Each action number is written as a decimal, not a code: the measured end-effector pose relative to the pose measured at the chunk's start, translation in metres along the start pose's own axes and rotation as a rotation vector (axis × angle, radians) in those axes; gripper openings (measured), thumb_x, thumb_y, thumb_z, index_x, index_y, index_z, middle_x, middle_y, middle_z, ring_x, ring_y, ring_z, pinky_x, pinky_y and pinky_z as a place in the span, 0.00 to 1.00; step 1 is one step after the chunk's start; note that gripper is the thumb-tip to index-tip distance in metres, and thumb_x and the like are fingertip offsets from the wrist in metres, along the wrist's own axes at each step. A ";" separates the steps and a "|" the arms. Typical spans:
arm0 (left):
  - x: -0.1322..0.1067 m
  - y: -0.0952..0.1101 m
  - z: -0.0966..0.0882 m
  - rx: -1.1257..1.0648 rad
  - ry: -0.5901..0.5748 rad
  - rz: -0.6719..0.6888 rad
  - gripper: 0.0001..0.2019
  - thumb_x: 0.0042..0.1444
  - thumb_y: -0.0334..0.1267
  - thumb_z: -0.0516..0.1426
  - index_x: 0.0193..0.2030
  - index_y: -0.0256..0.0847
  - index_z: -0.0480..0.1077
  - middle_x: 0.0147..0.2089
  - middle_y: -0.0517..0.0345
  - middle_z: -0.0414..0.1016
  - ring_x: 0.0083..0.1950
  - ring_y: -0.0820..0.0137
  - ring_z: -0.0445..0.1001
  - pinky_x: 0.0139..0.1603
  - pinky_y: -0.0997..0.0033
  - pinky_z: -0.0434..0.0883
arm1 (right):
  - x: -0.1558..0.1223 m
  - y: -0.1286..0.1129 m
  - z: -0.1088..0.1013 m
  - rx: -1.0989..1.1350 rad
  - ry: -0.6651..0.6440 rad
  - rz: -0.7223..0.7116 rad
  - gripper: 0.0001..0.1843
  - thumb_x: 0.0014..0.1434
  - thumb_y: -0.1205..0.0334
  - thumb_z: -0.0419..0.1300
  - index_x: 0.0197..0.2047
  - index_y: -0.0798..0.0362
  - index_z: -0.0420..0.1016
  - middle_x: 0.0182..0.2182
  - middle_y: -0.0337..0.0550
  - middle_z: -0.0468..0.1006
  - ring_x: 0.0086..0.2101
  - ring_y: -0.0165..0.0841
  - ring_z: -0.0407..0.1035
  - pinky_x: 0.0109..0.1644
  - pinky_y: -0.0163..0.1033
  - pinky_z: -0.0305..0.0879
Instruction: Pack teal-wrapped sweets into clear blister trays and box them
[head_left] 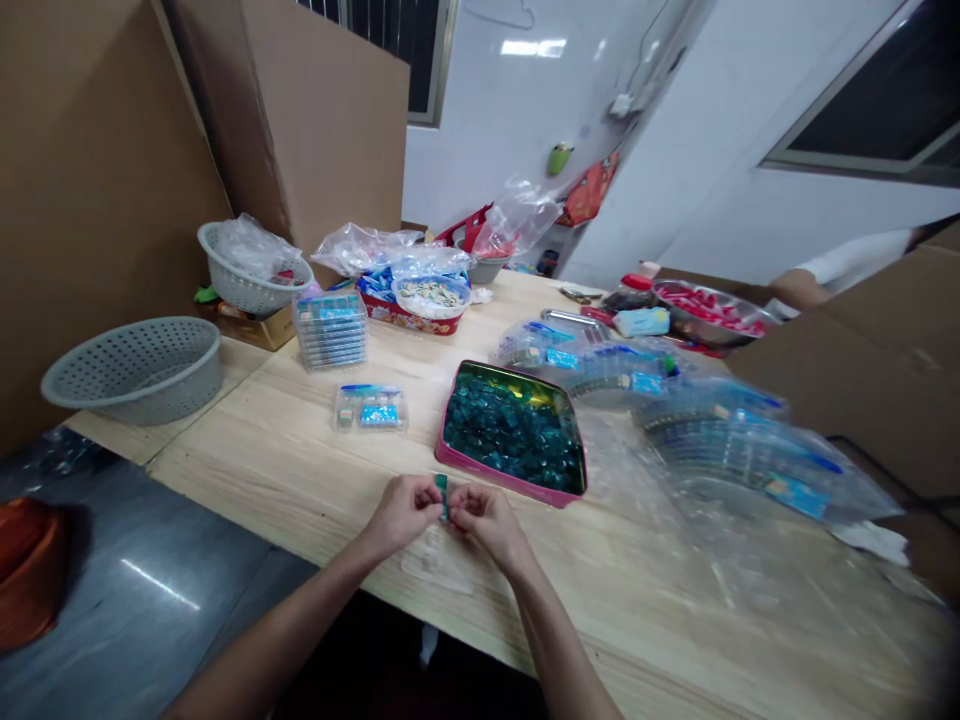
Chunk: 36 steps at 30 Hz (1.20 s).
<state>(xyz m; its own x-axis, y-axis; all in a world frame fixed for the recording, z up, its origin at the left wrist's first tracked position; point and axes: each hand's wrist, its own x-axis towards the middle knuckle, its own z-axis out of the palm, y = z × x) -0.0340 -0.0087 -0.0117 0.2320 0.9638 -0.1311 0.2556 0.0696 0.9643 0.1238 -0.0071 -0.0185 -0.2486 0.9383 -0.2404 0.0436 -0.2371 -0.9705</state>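
Two bare hands working at the desk (300, 500) | left grip (401, 515) pinched closed on a small teal piece (442, 497) | right grip (487, 522) pinching the same piece from the other side | piece held up between them, just before a pink tin (480, 475) of teal-wrapped pieces | clear tray (370, 408) of blue packets left of the tin

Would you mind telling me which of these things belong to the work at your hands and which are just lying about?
At the work: left hand, right hand, teal piece held between them, pink tin of similar pieces, clear tray.
Lying about: grey basket, steel bowl, cardboard sheet.
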 end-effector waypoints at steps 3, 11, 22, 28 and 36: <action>-0.005 -0.003 0.001 0.370 -0.002 0.060 0.06 0.47 0.29 0.54 0.25 0.37 0.73 0.22 0.59 0.70 0.27 0.71 0.68 0.30 0.73 0.61 | 0.001 0.010 0.005 -0.273 0.048 -0.100 0.04 0.43 0.66 0.59 0.19 0.53 0.68 0.15 0.34 0.69 0.17 0.27 0.61 0.22 0.30 0.53; -0.007 -0.004 0.006 0.731 -0.074 0.101 0.11 0.54 0.31 0.51 0.30 0.39 0.75 0.34 0.51 0.74 0.37 0.66 0.72 0.38 0.70 0.64 | -0.003 -0.016 -0.007 -0.786 0.089 -0.304 0.10 0.49 0.71 0.52 0.24 0.52 0.74 0.21 0.38 0.75 0.24 0.32 0.68 0.29 0.32 0.56; -0.005 -0.002 0.004 0.574 -0.002 0.137 0.09 0.52 0.31 0.53 0.28 0.39 0.74 0.30 0.54 0.75 0.34 0.67 0.71 0.37 0.71 0.63 | 0.053 -0.056 -0.070 -1.306 0.231 -0.127 0.11 0.45 0.73 0.58 0.31 0.51 0.78 0.30 0.44 0.80 0.35 0.37 0.73 0.35 0.34 0.58; -0.003 0.009 0.001 0.291 0.162 0.183 0.08 0.50 0.31 0.53 0.25 0.37 0.72 0.27 0.56 0.71 0.28 0.72 0.67 0.30 0.73 0.62 | 0.032 -0.050 -0.064 -0.711 0.252 -0.307 0.05 0.48 0.66 0.60 0.31 0.54 0.75 0.28 0.42 0.78 0.31 0.34 0.71 0.36 0.35 0.63; -0.001 0.026 0.013 -0.622 0.048 -0.052 0.12 0.40 0.38 0.63 0.32 0.34 0.73 0.29 0.56 0.74 0.27 0.75 0.69 0.31 0.73 0.65 | -0.010 -0.038 -0.017 0.055 0.040 -0.176 0.14 0.42 0.54 0.70 0.29 0.53 0.75 0.25 0.40 0.76 0.26 0.32 0.68 0.31 0.36 0.64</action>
<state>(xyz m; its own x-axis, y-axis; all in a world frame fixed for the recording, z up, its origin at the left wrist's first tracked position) -0.0154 -0.0110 0.0101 0.1882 0.9646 -0.1847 -0.3326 0.2395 0.9122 0.1413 -0.0028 0.0204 -0.2089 0.9755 -0.0687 -0.0504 -0.0809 -0.9954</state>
